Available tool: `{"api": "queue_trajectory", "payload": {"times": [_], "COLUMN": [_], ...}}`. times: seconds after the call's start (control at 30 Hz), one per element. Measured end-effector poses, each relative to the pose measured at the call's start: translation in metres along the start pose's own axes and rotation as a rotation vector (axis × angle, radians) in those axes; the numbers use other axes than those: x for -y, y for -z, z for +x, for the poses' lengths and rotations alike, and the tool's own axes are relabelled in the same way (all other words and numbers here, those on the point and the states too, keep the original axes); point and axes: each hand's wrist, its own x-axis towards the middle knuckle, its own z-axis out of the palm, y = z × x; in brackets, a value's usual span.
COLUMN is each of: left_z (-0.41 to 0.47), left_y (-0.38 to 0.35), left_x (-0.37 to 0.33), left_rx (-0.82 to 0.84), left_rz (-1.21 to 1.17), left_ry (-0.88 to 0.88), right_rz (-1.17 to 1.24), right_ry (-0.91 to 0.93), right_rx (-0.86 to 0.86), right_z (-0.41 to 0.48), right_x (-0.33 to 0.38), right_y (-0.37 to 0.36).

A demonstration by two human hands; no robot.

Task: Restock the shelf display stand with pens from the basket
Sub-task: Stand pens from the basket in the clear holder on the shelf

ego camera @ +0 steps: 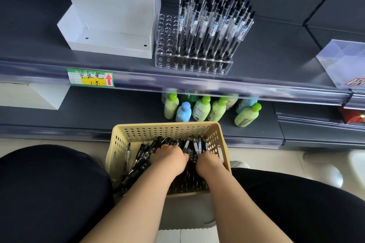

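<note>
Rummaging left hand (169,157) and right hand (207,162) through loose black pens (145,156) in perforated beige plastic basket (166,124), fingers buried, grip unclear; clear acrylic holed stand (166,53) mostly filled, left columns still empty.

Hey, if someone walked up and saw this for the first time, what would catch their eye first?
Probably the clear display stand on the upper shelf, its right part thick with upright pens while the left holes stand empty. Next, the beige basket in front of the person, where the left hand and right hand dig into a heap of loose pens.
</note>
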Motion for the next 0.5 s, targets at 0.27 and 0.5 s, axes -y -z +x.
{"api": "queue_trajectory", "payload": {"times": [0.27,0.5], "left_z": [-0.003,-0.018], "left_y": [0.004,0.006], "left_x": [0.023,0.04], "left_rx": [0.011,0.002], "left_rz": [-0.361,-0.451], "left_ry": [0.039,-0.091], "right_rz": [0.147,0.288], "right_ry": [-0.005,0.038], "right_rx": [-0.054,-0.143], "right_z": [-0.008,-0.003], "right_x": [-0.004,-0.014], "right_y": [0.001,-0.01]}}
